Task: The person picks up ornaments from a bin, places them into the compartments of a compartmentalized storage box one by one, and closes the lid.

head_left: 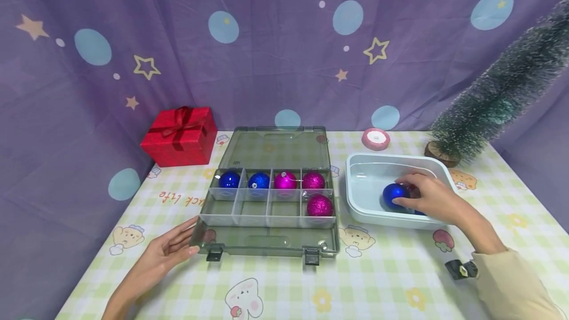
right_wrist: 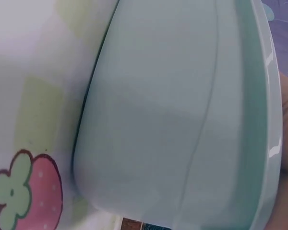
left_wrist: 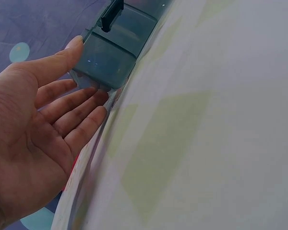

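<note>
A see-through grey compartment box (head_left: pixel 266 241) lies with its lid (head_left: pixel 275 149) raised at the back. Its back row holds a shiny blue Christmas ball (head_left: pixel 229 180), a glittery blue one (head_left: pixel 259 181), a shiny pink one (head_left: pixel 284 181) and a glittery pink one (head_left: pixel 313 180). Another glittery pink ball (head_left: pixel 319 206) sits in the rightmost cell of the row in front. My left hand (head_left: pixel 164 251) touches the box's front left corner, its fingers nearly straight. Inside the pale blue basin (head_left: pixel 366 214), my right hand (head_left: pixel 428 196) grips a blue Christmas ball (head_left: pixel 393 195); more balls are partly hidden beneath it.
A red gift box (head_left: pixel 180 137) stands at the back left. Behind the basin lies a pink ribbon roll (head_left: pixel 375 139). At the back right, a small artificial tree (head_left: pixel 489 98) rises from a wooden base. Checked cloth (head_left: pixel 373 285) covers the table.
</note>
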